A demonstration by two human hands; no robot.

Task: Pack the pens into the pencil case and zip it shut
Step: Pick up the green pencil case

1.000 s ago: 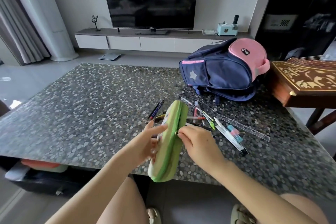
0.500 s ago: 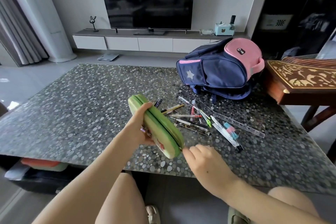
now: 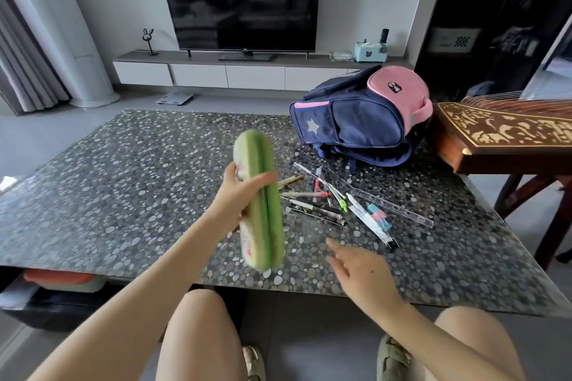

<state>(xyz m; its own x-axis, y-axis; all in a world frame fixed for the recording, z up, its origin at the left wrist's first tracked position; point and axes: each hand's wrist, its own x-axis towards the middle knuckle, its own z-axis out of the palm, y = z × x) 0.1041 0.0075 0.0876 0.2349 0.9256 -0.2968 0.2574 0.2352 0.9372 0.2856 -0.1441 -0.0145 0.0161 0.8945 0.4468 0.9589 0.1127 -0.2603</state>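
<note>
The left hand is gripping the green pencil case above the surface; the right hand is hovering empty, fingers spread, near the pens.

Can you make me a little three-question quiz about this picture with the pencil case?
1. True or false: the right hand is holding a pen.
2. Which hand grips the green pencil case? A) left hand B) right C) both
3. Fill in: the pens lie on the ___, in front of the backpack.

Key: 1. False, it hovers empty with its fingers spread. 2. A. 3. table.
</note>
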